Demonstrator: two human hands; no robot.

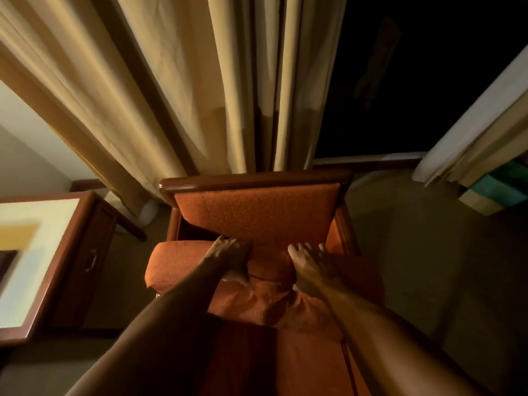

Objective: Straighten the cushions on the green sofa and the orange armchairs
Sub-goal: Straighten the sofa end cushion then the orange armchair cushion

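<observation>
Orange textured seat cushion point(183, 261) on wooden-framed orange armchair point(257, 182), gripped by left hand point(231, 260) and right hand point(310, 265), near beige curtains point(171, 81).

Orange armchair with dark red-brown wooden frame point(251, 180): carries loose orange textured seat cushion point(183, 261), skewed, left end overhanging seat edge; upholstered orange back panel point(257, 215) upright behind it. Both hands rest on cushion. Armchair stands on dim beige carpet floor point(414, 252), wooden side table with pale top point(94, 224) just beside it at left
</observation>
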